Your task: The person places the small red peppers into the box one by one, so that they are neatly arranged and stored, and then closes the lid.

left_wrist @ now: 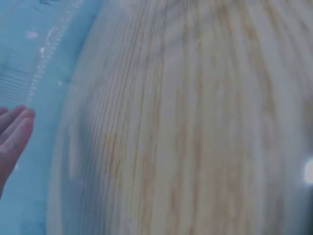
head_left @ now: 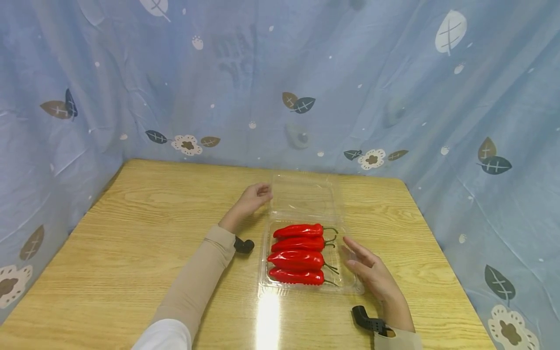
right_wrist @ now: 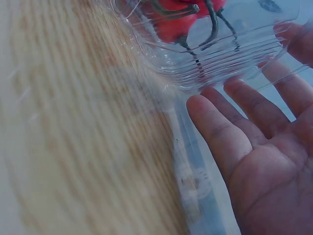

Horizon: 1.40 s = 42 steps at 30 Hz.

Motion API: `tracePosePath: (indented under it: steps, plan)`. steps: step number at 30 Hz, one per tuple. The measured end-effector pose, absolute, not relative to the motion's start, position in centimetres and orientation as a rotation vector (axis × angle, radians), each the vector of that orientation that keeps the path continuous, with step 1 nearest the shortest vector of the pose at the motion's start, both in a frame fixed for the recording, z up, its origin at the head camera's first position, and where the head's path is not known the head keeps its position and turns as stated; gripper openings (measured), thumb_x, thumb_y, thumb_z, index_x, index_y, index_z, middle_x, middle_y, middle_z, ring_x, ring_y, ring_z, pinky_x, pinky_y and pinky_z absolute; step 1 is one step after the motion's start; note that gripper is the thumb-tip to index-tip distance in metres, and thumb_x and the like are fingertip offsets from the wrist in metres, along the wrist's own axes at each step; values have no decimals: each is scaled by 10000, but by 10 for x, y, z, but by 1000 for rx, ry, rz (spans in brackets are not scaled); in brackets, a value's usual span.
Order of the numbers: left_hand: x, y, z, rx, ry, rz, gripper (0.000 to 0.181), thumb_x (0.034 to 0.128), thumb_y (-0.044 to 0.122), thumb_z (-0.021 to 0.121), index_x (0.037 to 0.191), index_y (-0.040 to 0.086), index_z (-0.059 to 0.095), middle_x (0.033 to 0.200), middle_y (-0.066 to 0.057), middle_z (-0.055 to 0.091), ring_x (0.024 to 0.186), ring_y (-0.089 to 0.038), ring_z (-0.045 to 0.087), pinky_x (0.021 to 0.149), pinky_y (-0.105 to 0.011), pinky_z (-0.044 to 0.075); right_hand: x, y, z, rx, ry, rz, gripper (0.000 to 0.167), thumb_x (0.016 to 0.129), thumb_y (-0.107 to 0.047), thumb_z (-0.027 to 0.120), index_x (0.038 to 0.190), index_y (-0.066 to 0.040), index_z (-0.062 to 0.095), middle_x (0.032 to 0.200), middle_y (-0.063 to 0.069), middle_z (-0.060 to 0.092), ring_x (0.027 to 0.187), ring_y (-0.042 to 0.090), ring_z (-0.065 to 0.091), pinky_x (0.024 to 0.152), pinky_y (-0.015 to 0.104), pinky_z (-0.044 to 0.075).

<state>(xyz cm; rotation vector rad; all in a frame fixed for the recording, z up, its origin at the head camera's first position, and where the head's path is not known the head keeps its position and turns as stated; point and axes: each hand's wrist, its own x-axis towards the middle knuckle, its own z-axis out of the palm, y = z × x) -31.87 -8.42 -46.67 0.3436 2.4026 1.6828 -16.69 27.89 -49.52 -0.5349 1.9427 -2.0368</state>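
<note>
A clear plastic clamshell box (head_left: 311, 288) stands on the table with its lid (head_left: 304, 194) folded back away from me. Several long red peppers (head_left: 297, 260) lie side by side in it, green stems pointing right. Beside the left edge of the lid is my left hand (head_left: 253, 198), fingers slightly bent; whether they touch the plastic I cannot tell. Only its fingers (left_wrist: 17, 134) show in the left wrist view. My right hand (head_left: 372, 272) is spread along the box's right side. In the right wrist view its fingertips meet the ridged side wall (right_wrist: 220, 73).
The wooden table (head_left: 144, 233) extends to both sides of the box. A blue curtain (head_left: 245, 82) with leaf and flower prints hangs behind it and along both sides. Black wrist mounts (head_left: 243, 245) sit on both forearms.
</note>
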Motion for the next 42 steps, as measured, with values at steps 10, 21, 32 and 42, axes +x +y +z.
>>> tracePosePath:
  steps: [10, 21, 32, 42]
  plan:
    - [-314, -82, -460, 442, 2425, 1851, 502, 933, 84, 568, 1379, -67, 392, 1373, -241, 474, 1288, -336, 459, 1082, -375, 385, -168, 279, -495, -552, 1924, -2037, 573, 952, 43, 443, 1463, 91, 189, 1567, 86, 230, 1342, 69, 392, 1011, 180, 406]
    - [-305, -81, -452, 595, 2407, 1952, 509, 944, 31, 538, 1398, -102, 350, 1441, -269, 386, 1341, -353, 389, 1112, -403, 343, -168, 280, -496, -581, 1922, -2028, 575, 955, 49, 431, 1466, 93, 171, 1570, 155, 163, 1345, 64, 384, 1018, 186, 401]
    - [-301, -80, -458, 643, 2500, 1947, 501, 937, 48, 562, 1405, -11, 395, 1440, -181, 429, 1349, -259, 402, 1114, -335, 342, -167, 280, -494, -603, 1943, -1998, 577, 965, 37, 428, 1473, 82, 158, 1551, 248, 38, 1345, 34, 372, 1019, 183, 398]
    - [-279, -80, -434, 659, 2485, 1992, 488, 919, -17, 561, 1373, -93, 398, 1415, -245, 434, 1340, -336, 399, 1114, -396, 336, -167, 279, -494, -600, 1954, -1997, 575, 964, 38, 432, 1469, 88, 163, 1552, 243, 49, 1338, 29, 381, 1017, 187, 399]
